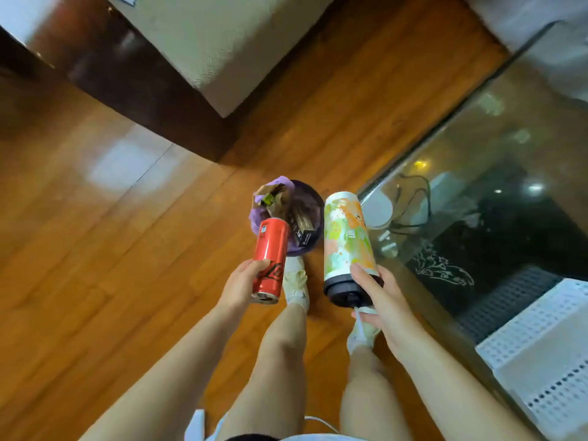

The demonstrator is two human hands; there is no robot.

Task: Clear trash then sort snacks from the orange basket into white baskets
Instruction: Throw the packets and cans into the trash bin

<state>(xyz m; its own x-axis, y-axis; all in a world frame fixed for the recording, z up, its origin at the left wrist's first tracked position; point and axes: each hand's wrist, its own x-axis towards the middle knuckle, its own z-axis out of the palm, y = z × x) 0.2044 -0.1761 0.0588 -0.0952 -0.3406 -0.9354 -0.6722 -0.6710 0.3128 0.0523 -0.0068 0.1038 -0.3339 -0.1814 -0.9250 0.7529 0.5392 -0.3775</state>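
1. Hands hold 2 drink containers above a polished wooden floor (127, 249), seen from head height.
2. Left hand (241, 286) curls its fingers around a slim red aluminium can (270, 249), tilted with its top end toward the person.
3. Right hand (380, 305) grips the black-lidded end of a tall cup with an orange, green and white splash pattern (345, 237), also tilted.
4. Both containers hover over or just beside a small round bin lined with a purple bag (310, 205), already stuffed with wrappers and a dark box.
5. White perforated plastic basket (541, 348) rests on a dark glass-topped table (496, 148) at right.
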